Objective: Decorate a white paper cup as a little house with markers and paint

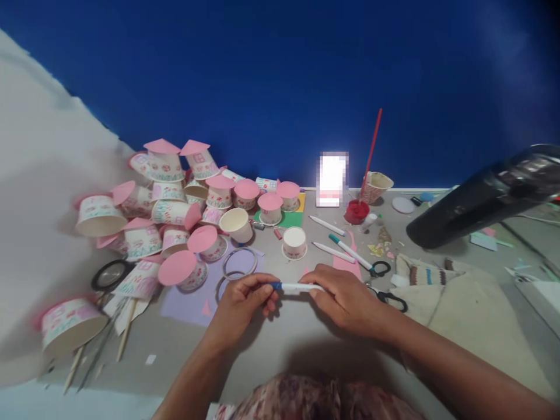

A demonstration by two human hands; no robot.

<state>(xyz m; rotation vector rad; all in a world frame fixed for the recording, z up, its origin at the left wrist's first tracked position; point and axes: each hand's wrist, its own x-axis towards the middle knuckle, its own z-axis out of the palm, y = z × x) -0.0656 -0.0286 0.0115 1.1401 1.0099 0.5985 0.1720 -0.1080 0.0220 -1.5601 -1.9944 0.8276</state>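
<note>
A white felt-tip marker lies level between both hands above the table. My left hand pinches its blue capped end between thumb and fingers. The white barrel's other end is in my right hand, partly hidden by the fingers. Just beyond the hands stands a small upturned paper cup without a roof. Two capless-looking white markers and a teal-capped marker lie behind my right hand.
Several decorated paper cups with pink cone roofs crowd the left. A lit phone, a red pot with a stick, scissors and a black bottle stand or lie at centre and right. Purple paper lies left.
</note>
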